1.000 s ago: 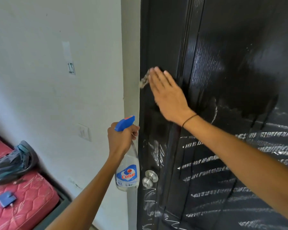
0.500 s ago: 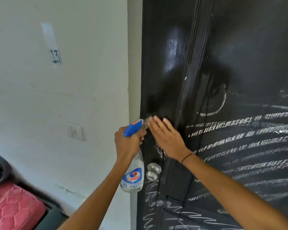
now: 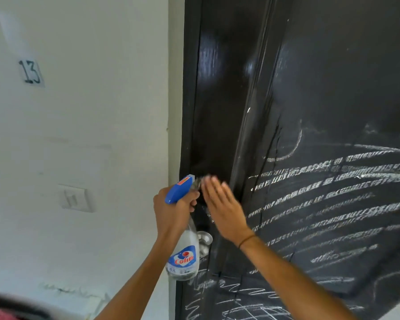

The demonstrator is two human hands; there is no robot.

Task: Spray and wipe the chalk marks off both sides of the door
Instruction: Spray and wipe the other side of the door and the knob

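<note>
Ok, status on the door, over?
Left hand grips spray bottle. Right hand flat, pressing cloth to door. Chalk marks remain below. Nothing in the way.

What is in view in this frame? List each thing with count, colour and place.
door: one, black, right half, upper part wiped glossy
chalk marks: many, white, door's lower half
door knob: one, silver, door's left edge
spray bottle: one, clear with blue head, beside the knob
cloth: one, grey, mostly hidden under the right fingers
number label: one, "13", wall upper left
wall switch: one, white, wall left
left hand: grips the bottle
right hand: flat, presses cloth on door
</note>
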